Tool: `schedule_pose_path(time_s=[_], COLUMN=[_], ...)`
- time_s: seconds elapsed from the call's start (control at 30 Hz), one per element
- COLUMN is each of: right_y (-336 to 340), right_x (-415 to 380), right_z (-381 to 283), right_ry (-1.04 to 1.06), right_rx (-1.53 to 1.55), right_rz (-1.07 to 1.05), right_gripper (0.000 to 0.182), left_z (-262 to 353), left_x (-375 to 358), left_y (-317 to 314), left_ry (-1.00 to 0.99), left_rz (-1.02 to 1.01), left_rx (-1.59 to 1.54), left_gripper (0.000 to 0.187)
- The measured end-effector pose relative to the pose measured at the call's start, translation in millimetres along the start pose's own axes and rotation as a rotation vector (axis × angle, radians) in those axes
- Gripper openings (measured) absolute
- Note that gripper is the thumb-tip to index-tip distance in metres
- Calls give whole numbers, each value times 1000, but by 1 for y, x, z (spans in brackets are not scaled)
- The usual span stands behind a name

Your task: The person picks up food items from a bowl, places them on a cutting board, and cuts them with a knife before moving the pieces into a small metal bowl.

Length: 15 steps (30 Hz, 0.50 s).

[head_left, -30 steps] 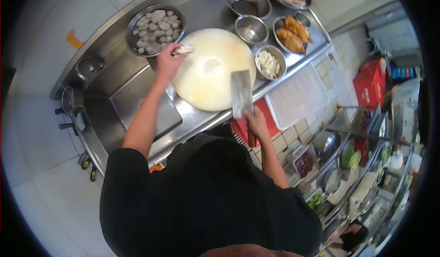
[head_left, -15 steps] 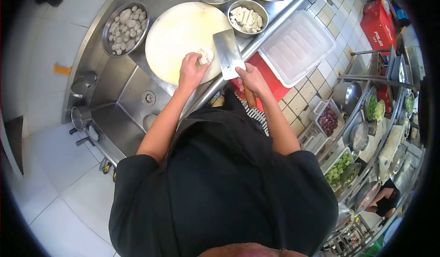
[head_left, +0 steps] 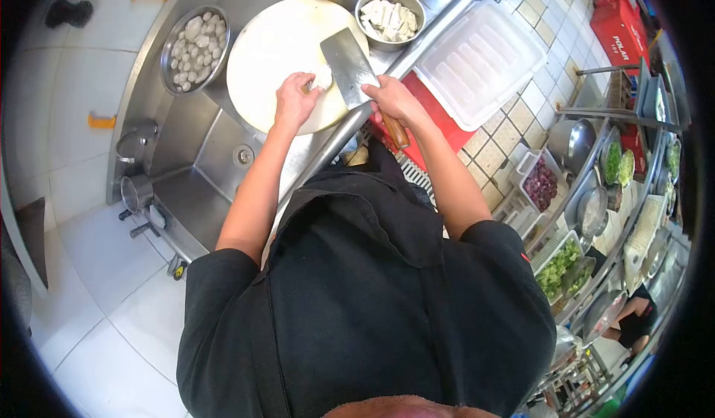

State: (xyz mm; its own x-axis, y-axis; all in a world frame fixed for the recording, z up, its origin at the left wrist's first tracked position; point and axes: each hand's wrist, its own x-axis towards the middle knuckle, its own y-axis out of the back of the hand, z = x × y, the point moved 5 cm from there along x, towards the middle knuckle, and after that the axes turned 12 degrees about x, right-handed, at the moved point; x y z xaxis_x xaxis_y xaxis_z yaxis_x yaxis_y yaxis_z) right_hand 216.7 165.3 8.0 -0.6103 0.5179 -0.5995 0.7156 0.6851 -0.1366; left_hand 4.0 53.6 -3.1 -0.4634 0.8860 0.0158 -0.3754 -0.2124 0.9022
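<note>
My right hand is wrapped round the wooden handle of a cleaver, whose broad blade lies over the right side of a round white cutting board. My left hand is on the board left of the blade, with fingers bent against a small white piece of food. Behind the board's right edge, a metal bowl holds pale cut strips. Left of the board, another metal bowl contains several rounded greyish pieces.
A steel sink lies to the left. Right of the counter, a translucent lidded box sits over a red one. Shelves with vegetable trays stand at the right, and a person is partly visible there.
The whole view has shifted slightly. My left fingers are now at the left edge of the white piece, and the cleaver blade is tilted a bit more to the left.
</note>
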Motion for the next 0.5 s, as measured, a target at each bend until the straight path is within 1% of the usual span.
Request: schedule_pose_path(time_s=[0.13,0.23,0.33,0.43,0.5], right_y=[-5,-13,-17,-20,-19], right_x=[12,27,21,8,1], right_z=[-3,-1,-3,-2,8], right_ry=[12,56,43,69,28], right_rx=[-132,-185,-131,-102,-132], right_rz=[-17,-19,12,2,-37], right_gripper=[38,40,34,34,38], left_z=[-2,-4,-6,-5,-5], left_x=[2,3,1,-1,-1], left_y=[0,-4,-5,-4,-1], left_ry=[-5,18,45,59,60], left_rz=[-20,-42,-40,-36,-40], left_rx=[20,31,33,27,-7], left_gripper=[37,38,40,42,43])
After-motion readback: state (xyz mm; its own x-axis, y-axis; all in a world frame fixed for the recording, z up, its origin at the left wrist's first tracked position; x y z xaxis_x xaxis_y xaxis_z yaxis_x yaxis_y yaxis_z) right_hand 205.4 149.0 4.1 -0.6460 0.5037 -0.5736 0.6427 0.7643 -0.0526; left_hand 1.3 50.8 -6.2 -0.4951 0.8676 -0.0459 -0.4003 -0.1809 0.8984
